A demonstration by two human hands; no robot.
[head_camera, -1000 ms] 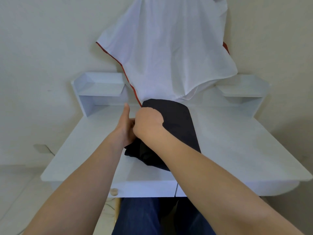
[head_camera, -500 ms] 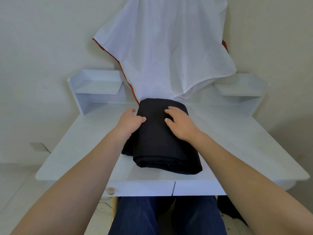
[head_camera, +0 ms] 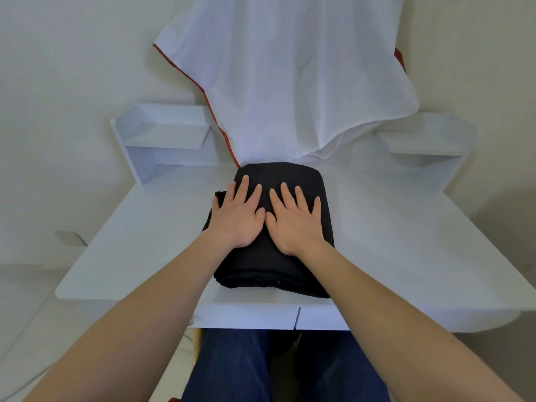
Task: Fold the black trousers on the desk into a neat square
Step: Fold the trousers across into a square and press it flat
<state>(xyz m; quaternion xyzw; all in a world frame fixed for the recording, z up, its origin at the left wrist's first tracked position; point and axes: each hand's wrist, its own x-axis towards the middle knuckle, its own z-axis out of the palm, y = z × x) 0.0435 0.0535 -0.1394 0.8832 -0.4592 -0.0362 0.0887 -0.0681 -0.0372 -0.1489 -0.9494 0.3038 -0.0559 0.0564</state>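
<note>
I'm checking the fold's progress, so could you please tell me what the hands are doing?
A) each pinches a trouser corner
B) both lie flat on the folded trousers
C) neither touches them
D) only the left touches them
B: the left hand and right hand lie palms down, fingers straight, side by side on the folded black trousers.

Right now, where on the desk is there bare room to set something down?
Bare desk top lies left of the black trousers, in front of the left shelf, and right of them, in front of the right shelf. The middle is crowded: left hand and right hand press flat on the trousers, white cloth hanging just behind.
</note>
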